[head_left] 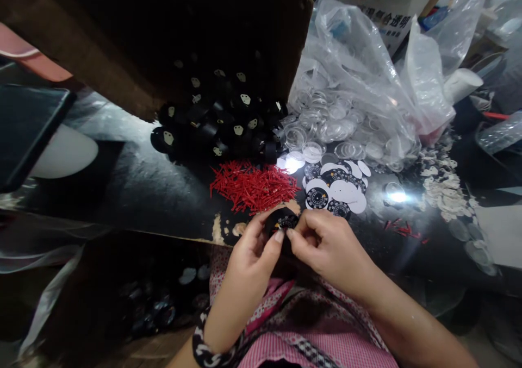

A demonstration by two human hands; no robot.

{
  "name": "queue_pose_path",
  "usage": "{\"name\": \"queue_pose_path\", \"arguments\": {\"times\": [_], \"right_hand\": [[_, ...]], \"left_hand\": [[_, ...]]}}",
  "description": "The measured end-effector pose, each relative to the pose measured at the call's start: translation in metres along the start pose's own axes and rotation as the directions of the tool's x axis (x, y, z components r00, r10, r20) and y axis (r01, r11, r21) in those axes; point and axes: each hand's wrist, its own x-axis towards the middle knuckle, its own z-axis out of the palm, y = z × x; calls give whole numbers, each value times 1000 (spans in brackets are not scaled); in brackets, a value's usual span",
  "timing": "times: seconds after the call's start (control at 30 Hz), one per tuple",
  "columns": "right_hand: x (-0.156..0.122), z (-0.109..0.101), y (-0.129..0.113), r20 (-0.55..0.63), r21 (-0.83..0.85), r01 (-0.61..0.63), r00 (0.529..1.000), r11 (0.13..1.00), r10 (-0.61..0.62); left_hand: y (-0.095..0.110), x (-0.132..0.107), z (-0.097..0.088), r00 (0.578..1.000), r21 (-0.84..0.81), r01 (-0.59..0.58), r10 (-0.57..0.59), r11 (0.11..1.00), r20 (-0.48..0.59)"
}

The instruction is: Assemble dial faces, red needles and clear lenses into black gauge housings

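Far to the left of both hands, a dark flat slab (32,123) leans over a white rounded object (67,153) on the black tabletop (163,194). Nearer, beyond the left hand and a little to its left, black round housings (204,129) with small pale plates lie heaped at the mouth of a large brown box (118,91). Just past the left fingertips spreads a pile of red slivers (253,186). The left hand (256,251), a chain-patterned band (214,349) at its wrist, is curled around a black round piece (281,214), gripping it between thumb and fingers; this piece, its printed face partly showing, sits between the two hands at the table's near edge. The right hand (326,240) has its thumb and forefinger pinched together at the piece's right side; whether anything is between those tips cannot be told. Just beyond the right hand lie black and white printed discs (342,188), and behind them a heap of clear round covers (326,123) under a clear plastic bag (359,42). Right of that hand are a few loose red slivers (403,230) and, farther out, small off-white parts (442,191).
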Motion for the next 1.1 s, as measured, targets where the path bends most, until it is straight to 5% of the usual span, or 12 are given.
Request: {"name": "queue_pose_path", "arguments": {"times": [0.1, 0.3, 0.43, 0.6, 0.67, 0.73, 0.83, 0.97, 1.1], "right_hand": [[5, -5, 3, -26, -174, 162, 985, 971, -169], [12, -2, 7, 25, -456, 310, 941, 834, -336], [13, 0, 2, -12, -365, 140, 988, 920, -155], [23, -26, 18, 136, -79, -29, 990, 996, 39], [36, -45, 42, 41, -147, -62, 997, 987, 68], [52, -63, 72, -185, -442, -188, 976, 877, 115], [74, -86, 110, -166, -649, -176, 982, 740, 88], [78, -99, 121, -103, -654, -89, 994, 751, 28], [55, -79, 86, -220, -353, -68, 975, 933, -13]], "left_hand": [[2, 1, -4, 994, -104, 91, -84, 990, 69], [2, -1, 1, 989, -54, 146, -146, 988, -6], [-2, 0, 14, 963, -177, 252, -265, 951, -53], [-8, 6, 8, 993, -11, 119, -119, 993, -13], [-12, 9, 3, 997, 30, 80, -80, 996, 18], [-19, 12, 0, 997, -12, 66, -66, 998, 42], [-30, 14, 0, 995, -62, 63, -58, 996, 83], [-33, 16, 5, 993, -195, 109, -100, 975, 55], [-15, 21, 11, 982, -476, 176, -185, 862, 28]]}}
